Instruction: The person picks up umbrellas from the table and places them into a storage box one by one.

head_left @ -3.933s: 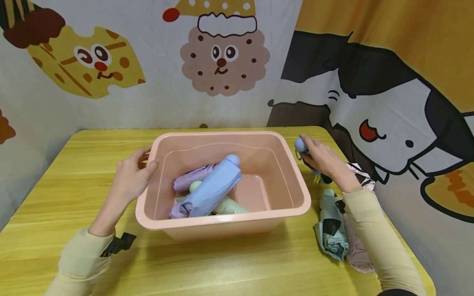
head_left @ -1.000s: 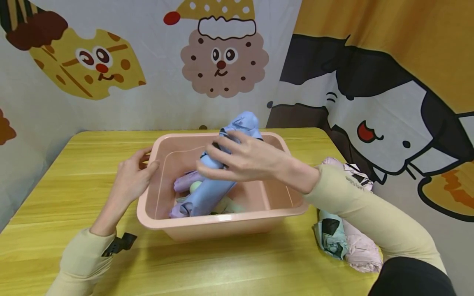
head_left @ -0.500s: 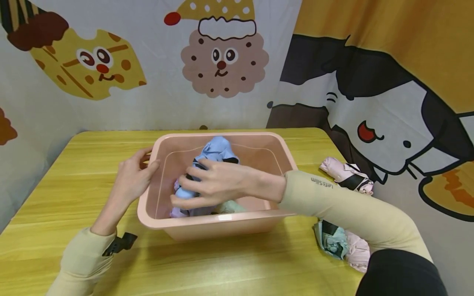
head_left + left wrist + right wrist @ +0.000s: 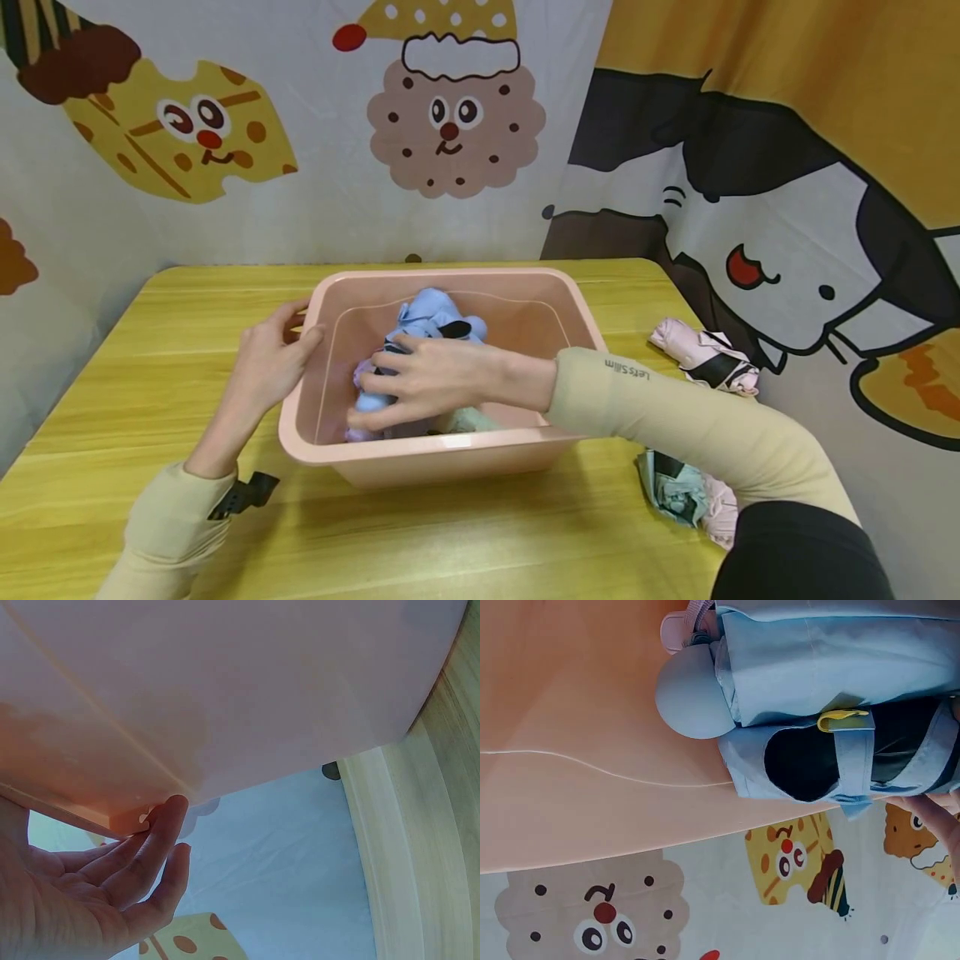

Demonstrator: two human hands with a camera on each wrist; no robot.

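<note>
Cartoon-printed fabric hangs behind a yellow wood-grain table bearing a pink bin, taken here as the centre of a clock whose twelve lies toward the fabric. At nine o'clock, the left hand grips the bin's rim: the head view shows the thumb at the edge, the left wrist view the curved fingers outside it. Within the bin, toward ten, the right hand, fingers parted, holds a folded blue umbrella from above. Only the right wrist view reveals its yellow tag, near the round knob of a second blue umbrella alongside (from where I stand, the right hand covers most of that pair). Only the head view shows the tabletop umbrellas: a pink one at three, a green one near four.
</note>
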